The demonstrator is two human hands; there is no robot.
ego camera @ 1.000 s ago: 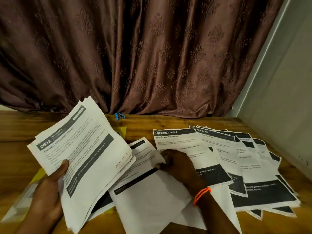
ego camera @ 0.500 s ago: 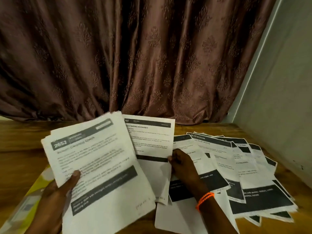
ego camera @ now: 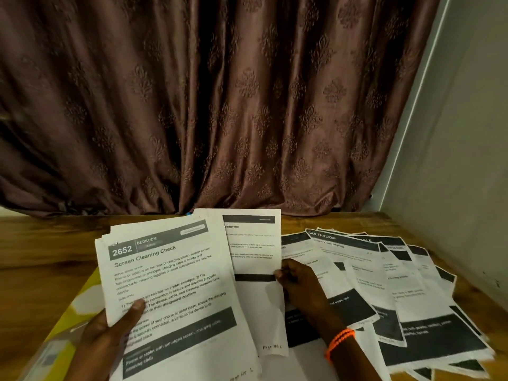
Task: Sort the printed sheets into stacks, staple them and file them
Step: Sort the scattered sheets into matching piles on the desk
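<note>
Left hand (ego camera: pixel 110 329): I see it gripping a thick stack of white printed sheets (ego camera: pixel 170 284).
Right hand (ego camera: pixel 298 283): pinches one thin white printed sheet (ego camera: pixel 254 243), half hidden behind the stack.

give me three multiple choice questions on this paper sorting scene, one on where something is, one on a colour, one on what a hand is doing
1. Where do the fanned-out sheets lie on the table?
A. to the right of the right hand
B. to the left of the left hand
C. under the curtain's hem

2. What colour is the wristband on the right wrist?
A. blue
B. orange
C. white

3. What is the left hand doing?
A. resting flat on the table
B. gripping a stapler
C. holding a stack of sheets headed "Screen Cleaning Check"

Answers:
1. A: the overlapping sheets spread across the table's right side, beyond the right hand.
2. B: the beaded band shows bright orange.
3. C: its thumb presses on the top page of the lifted stack.
</note>
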